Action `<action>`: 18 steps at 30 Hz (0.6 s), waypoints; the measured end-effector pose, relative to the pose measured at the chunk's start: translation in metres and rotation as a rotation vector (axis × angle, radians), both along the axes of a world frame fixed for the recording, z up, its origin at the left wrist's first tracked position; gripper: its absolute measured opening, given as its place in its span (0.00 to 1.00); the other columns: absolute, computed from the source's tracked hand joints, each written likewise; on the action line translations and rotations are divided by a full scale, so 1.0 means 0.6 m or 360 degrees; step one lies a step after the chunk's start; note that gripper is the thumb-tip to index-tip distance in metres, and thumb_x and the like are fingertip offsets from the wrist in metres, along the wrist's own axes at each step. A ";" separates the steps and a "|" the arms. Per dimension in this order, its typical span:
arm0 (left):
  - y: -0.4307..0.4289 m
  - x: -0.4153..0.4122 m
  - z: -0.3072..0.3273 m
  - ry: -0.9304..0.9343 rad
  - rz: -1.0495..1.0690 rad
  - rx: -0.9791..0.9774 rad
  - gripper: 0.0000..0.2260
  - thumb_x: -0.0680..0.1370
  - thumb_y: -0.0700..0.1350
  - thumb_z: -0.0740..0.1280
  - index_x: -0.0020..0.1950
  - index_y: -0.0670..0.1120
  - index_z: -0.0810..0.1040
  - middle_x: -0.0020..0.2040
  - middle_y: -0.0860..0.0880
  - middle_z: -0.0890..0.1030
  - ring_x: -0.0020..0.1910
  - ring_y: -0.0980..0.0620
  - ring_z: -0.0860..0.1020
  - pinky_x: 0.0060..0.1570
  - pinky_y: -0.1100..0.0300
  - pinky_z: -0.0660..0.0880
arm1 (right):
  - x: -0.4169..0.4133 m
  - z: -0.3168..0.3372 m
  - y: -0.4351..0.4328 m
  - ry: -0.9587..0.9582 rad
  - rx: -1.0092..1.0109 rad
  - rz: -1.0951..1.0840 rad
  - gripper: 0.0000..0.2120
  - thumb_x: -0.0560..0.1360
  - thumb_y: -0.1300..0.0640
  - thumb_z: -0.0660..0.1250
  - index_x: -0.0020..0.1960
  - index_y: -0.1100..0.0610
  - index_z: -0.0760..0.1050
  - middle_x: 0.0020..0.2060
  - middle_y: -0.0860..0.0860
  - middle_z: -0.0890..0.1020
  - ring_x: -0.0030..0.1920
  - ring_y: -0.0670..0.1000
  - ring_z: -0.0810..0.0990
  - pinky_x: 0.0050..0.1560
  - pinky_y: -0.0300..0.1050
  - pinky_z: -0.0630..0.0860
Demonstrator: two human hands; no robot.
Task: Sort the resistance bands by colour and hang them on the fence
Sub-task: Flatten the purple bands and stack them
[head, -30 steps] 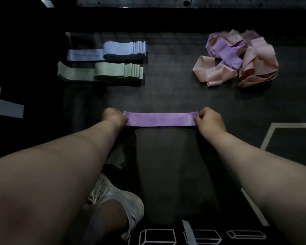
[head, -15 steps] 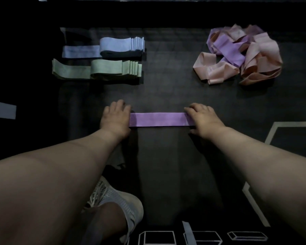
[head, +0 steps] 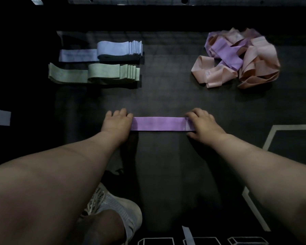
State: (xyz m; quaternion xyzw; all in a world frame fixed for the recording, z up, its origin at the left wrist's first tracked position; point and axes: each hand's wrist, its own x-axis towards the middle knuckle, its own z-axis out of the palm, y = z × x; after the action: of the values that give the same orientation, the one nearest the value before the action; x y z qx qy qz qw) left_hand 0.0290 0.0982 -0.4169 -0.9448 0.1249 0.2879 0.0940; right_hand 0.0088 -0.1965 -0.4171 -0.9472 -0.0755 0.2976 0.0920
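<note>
Centrally, a flat lilac fabric resistance band [head: 159, 123] is laid crosswise on the dark floor mat [head: 166, 96], with bare mat left open on its far side and on its near side. Well beyond it to the left, a stack of folded pale blue fabric bands [head: 117, 49] is set just behind a stack of folded pale green fabric bands [head: 109, 73]; their right-hand ends are stepped like stairs. Far right, a loose heap of peach and lilac bands [head: 240, 61] is piled, well apart from both stacks. A wide gap of mat is kept between stacks and heap. White painted lines [head: 270, 137] are seen at the mat's right edge, and a pale metal strip with holes [head: 148, 0] runs along the far edge.

The left end of the lilac band is covered by the left hand [head: 117, 123], palm down, its fingers [head: 121, 113] held straight and close together. The right end is pressed by the right hand [head: 204, 124], whose fingers [head: 194, 114] are lightly bent on top of the fabric, the thumb being laid at the band's near edge. Nothing is gripped by either hand. Both forearms are stretched forward and angled inward. A white mesh sports shoe [head: 118, 207] is seen beneath the left forearm.
</note>
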 end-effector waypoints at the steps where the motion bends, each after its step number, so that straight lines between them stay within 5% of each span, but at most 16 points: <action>1: 0.003 -0.002 -0.001 0.0010 0.0046 -0.0030 0.16 0.78 0.49 0.62 0.67 0.51 0.70 0.65 0.45 0.70 0.66 0.44 0.70 0.66 0.47 0.63 | -0.005 0.000 0.000 -0.0023 0.0029 -0.0165 0.33 0.72 0.48 0.73 0.73 0.54 0.65 0.69 0.56 0.65 0.70 0.59 0.64 0.70 0.51 0.62; 5: 0.003 -0.016 0.002 -0.0204 0.0777 -0.0281 0.21 0.75 0.54 0.65 0.68 0.50 0.71 0.67 0.43 0.68 0.68 0.41 0.67 0.65 0.47 0.64 | -0.017 -0.007 0.007 -0.0077 0.0288 -0.1217 0.26 0.76 0.49 0.69 0.68 0.61 0.68 0.65 0.60 0.71 0.64 0.61 0.72 0.66 0.52 0.70; 8: 0.001 -0.013 0.000 -0.0221 0.1674 -0.0526 0.22 0.77 0.49 0.65 0.69 0.45 0.69 0.69 0.40 0.67 0.69 0.38 0.67 0.67 0.47 0.65 | -0.022 -0.012 0.011 -0.0085 0.0438 -0.1451 0.17 0.76 0.52 0.69 0.59 0.60 0.70 0.56 0.59 0.77 0.56 0.59 0.78 0.56 0.47 0.73; 10: 0.006 -0.008 -0.015 -0.0156 0.1952 -0.0718 0.20 0.78 0.47 0.67 0.67 0.43 0.71 0.68 0.39 0.70 0.66 0.38 0.72 0.66 0.50 0.68 | -0.021 -0.013 0.012 -0.0091 0.0442 -0.1450 0.12 0.77 0.55 0.69 0.54 0.57 0.69 0.53 0.58 0.79 0.54 0.58 0.79 0.52 0.45 0.72; 15: 0.020 -0.007 -0.028 -0.0143 0.1990 -0.0880 0.12 0.78 0.43 0.67 0.62 0.43 0.76 0.65 0.39 0.74 0.60 0.41 0.76 0.63 0.54 0.72 | -0.012 -0.014 0.013 -0.0068 0.0343 -0.1393 0.09 0.78 0.55 0.68 0.53 0.54 0.70 0.57 0.58 0.78 0.55 0.56 0.77 0.54 0.44 0.71; 18: 0.022 -0.010 -0.013 -0.0234 0.1452 -0.0568 0.22 0.75 0.50 0.71 0.67 0.47 0.72 0.68 0.41 0.69 0.67 0.40 0.70 0.67 0.51 0.67 | -0.015 -0.004 0.014 -0.0225 0.0037 -0.0821 0.24 0.74 0.51 0.72 0.65 0.57 0.69 0.65 0.58 0.70 0.64 0.58 0.70 0.65 0.51 0.67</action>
State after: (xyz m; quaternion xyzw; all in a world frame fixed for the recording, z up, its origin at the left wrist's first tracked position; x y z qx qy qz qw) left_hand 0.0228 0.1112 -0.4247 -0.9224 -0.2610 0.2064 -0.1962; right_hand 0.0000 -0.1882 -0.4197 -0.9525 0.1588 0.1967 0.1701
